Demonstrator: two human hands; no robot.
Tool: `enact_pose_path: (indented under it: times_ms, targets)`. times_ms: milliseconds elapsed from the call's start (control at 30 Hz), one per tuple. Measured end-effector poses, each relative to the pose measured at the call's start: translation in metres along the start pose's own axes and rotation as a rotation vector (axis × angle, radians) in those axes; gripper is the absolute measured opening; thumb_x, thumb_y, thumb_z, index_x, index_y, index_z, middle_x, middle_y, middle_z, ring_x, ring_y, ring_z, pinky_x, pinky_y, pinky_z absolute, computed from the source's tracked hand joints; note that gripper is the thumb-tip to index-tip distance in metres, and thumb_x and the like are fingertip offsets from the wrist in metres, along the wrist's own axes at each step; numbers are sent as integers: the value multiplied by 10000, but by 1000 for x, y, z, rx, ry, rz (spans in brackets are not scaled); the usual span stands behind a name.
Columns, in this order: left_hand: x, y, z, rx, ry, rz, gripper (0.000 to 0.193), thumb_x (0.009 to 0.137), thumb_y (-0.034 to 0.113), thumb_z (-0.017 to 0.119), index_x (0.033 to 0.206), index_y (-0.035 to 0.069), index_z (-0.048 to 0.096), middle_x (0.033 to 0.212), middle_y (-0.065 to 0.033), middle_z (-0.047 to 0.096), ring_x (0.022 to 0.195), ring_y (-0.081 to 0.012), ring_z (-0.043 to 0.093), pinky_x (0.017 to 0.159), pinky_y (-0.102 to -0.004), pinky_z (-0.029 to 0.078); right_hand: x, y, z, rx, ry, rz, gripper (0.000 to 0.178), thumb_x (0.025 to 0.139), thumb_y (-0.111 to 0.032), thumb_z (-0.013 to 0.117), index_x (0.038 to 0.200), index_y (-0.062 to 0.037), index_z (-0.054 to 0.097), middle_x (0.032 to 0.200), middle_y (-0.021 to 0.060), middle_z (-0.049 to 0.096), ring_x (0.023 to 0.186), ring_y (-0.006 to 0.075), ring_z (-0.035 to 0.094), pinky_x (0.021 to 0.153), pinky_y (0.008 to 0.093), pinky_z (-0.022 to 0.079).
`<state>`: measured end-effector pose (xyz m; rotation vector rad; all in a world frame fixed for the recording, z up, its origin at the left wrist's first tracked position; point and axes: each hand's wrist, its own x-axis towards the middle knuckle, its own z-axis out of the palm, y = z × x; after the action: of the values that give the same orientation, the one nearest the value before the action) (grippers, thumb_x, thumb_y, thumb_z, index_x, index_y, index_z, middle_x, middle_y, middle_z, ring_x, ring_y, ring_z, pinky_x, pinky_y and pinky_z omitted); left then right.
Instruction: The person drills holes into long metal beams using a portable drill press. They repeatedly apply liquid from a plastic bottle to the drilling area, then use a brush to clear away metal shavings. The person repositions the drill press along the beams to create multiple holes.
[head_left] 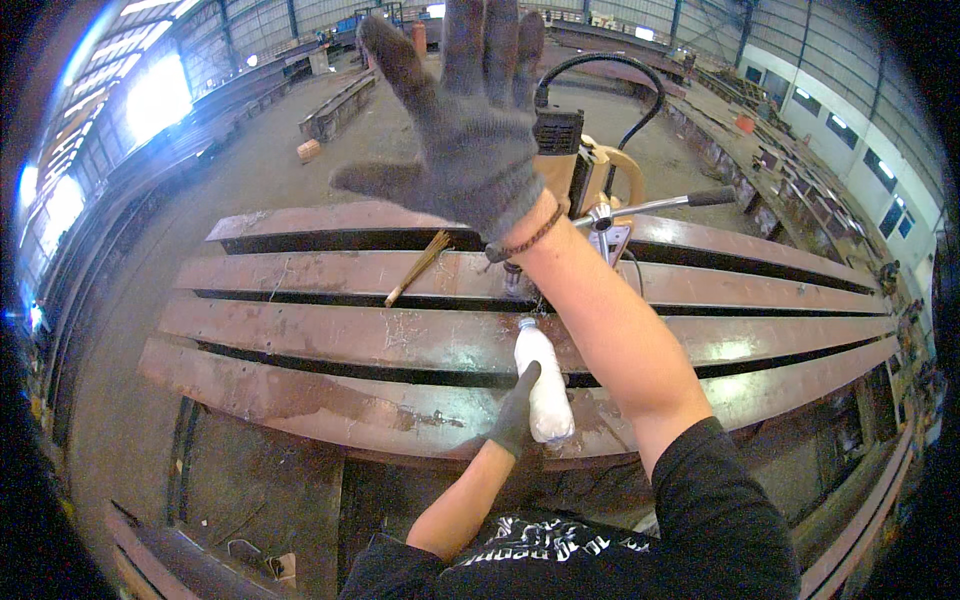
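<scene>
My left hand [514, 418], in a dark grey glove, grips a clear plastic bottle [543, 392] of white contents by its side. The bottle leans slightly over the nearest steel beams, its capped end pointing away from me. High in front of me, my right hand [465, 135] is raised in a matching glove, fingers spread and nothing in it. Behind that wrist stands a yellowish magnetic drill [600, 165] with a black motor top and a crank handle [690, 201]. My right forearm hides part of the drill. Metal shavings [405, 325] lie near its bit [513, 278].
Several long reddish-brown steel beams [300, 321] lie side by side, with dark gaps between them. A bundle of thin sticks [417, 268] rests across the farther beams. A black cable [650, 75] arches from the drill. An orange-brown block [308, 150] sits on the floor beyond.
</scene>
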<state>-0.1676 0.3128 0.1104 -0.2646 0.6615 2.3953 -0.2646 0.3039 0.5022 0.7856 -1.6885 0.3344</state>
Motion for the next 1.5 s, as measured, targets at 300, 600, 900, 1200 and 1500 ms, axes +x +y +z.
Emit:
enact_pose_path:
  times_ms: [300, 600, 900, 1200, 1500]
  targets:
    - [11, 1, -12, -16, 37, 29, 593, 988, 496, 675, 1309, 6, 585, 1075, -127, 705, 924, -252, 711, 832, -395, 606, -12, 16, 40, -64, -93, 31, 1032, 764, -807, 666, 1627, -343, 340, 1711, 273, 77, 1576, 506, 18, 1228, 676, -13]
    - [1, 7, -1, -25, 59, 26, 560, 996, 437, 684, 1358, 29, 556, 1097, -107, 689, 942, -246, 694, 822, -394, 599, -32, 22, 45, -48, -460, 49, 795, 852, -703, 666, 1477, -230, 534, 1416, 276, 545, 1326, 446, 523, 1115, 583, 384]
    - [-5, 8, 6, 327, 97, 181, 757, 934, 535, 729, 1434, 11, 510, 1158, -113, 673, 952, -224, 680, 839, -384, 585, -106, 40, 56, 207, -1297, 250, 666, 876, -659, 631, 1260, -120, 704, 1149, 217, 735, 1097, 396, 692, 971, 473, 536]
    - [1, 4, 3, 32, 88, 30, 631, 919, 539, 744, 1275, 36, 611, 1020, -104, 694, 875, -239, 698, 797, -401, 600, -109, 42, 70, 127, -1434, 92, 685, 866, -714, 601, 1180, -129, 769, 1185, 188, 738, 1085, 369, 708, 971, 465, 542]
    - [-3, 9, 9, -153, -13, 13, 575, 941, 513, 740, 1276, 65, 609, 1024, -86, 701, 882, -253, 708, 821, -408, 610, -110, 34, 66, 85, -1440, 191, 718, 859, -721, 597, 1187, -104, 765, 1205, 174, 738, 1110, 365, 698, 996, 443, 537]
